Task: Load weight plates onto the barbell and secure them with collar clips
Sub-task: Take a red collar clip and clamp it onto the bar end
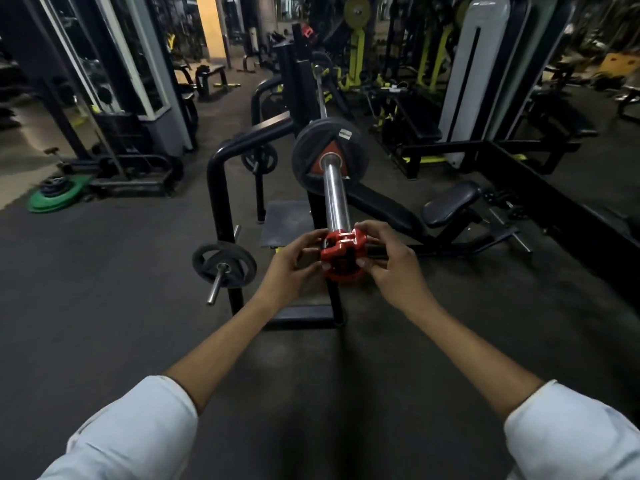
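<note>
You have the red collar clip [341, 254] at the outer tip of the barbell sleeve [334, 192], your left hand [291, 268] and right hand [391, 261] each curled round one side of it. It looks like light, stiff plastic, so a firm pinch on the ring's two flanks should do; keep your thumbs off the latch (the raised part on top) until it is seated. The sleeve is polished steel and likely slick, so expect an unlatched collar to slide freely. The weight plate [329, 154], rubber-faced and probably heavy, sits well up the sleeve, apart from the clip. Below you is a dark matte floor [104, 271] in a dim gym, a bench [450, 202] to the right, a spare plate [224, 263] on a peg to the left, green plates [57, 195] lying far left
</note>
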